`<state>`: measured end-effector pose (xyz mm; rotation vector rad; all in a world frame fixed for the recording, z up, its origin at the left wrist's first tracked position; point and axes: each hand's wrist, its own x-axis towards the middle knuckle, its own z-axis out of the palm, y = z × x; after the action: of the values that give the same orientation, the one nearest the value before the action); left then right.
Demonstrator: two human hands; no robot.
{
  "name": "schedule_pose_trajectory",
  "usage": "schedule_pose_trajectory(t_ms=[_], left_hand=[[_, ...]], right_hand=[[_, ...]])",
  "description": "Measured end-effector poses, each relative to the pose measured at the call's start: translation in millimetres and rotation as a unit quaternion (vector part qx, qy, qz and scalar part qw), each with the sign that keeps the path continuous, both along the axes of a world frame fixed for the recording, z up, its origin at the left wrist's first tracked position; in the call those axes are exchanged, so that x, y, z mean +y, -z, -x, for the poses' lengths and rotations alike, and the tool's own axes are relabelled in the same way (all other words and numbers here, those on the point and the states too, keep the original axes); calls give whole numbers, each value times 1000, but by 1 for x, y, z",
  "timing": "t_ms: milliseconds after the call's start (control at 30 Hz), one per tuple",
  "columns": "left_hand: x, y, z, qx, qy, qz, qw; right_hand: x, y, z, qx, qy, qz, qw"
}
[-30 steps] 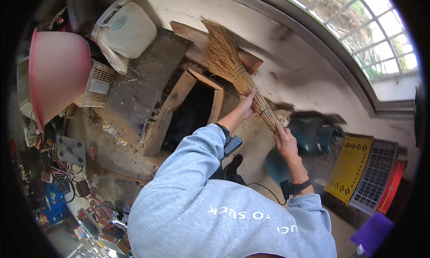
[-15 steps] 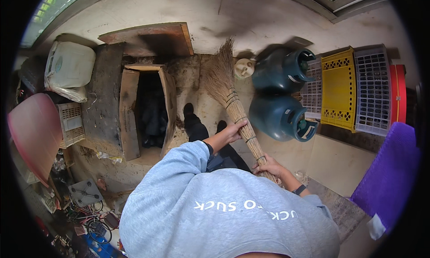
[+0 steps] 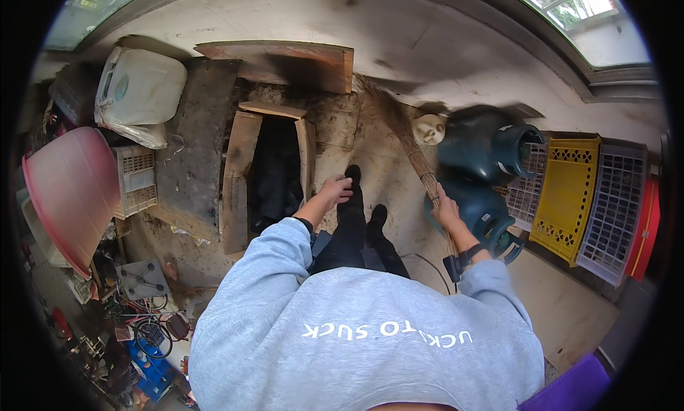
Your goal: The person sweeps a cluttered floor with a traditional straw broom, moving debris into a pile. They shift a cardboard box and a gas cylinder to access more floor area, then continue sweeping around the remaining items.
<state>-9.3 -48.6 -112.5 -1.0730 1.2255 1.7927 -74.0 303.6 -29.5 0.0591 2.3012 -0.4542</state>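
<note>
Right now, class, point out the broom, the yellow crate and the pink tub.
Broom (image 3: 417, 158), head view: the bound stalks.
Yellow crate (image 3: 567, 198), head view: its flat face.
Pink tub (image 3: 75, 190), head view: its outer wall.

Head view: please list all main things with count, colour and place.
broom: 1, brown, in right hand
open box: 1, brown, centre-left
gas cylinders: 2, dark teal, right of broom
crates: at least 3, yellow and pale, right
jug: 1, white, upper left
basin: 1, pink, far left
basket: 1, beige, beside basin
board: 1, brown, by wall
panel: 1, red, far right
item: 1, purple, lower right
clutter: uncountable, mixed, lower left
sweatshirt: 1, grey, lower centre
legs: 2, black-clad, centre
left hand: 1, bare, right of box
right hand: 1, bare, on broom
</note>
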Motion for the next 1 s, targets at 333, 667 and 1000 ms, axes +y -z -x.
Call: schedule_pose_trajectory(t_ms=[333,667,1000], left_hand=[[-89,8,4,-29,-79,96,992],[-36,11,27,-6,26,114,993],[43,7,35,-2,70,87,994]], right_hand=[[-26,46,-8,4,4,2,1000],[-60,101,-4,-170,265,108,943],[-46,99,-19,-183,420,228,859]])
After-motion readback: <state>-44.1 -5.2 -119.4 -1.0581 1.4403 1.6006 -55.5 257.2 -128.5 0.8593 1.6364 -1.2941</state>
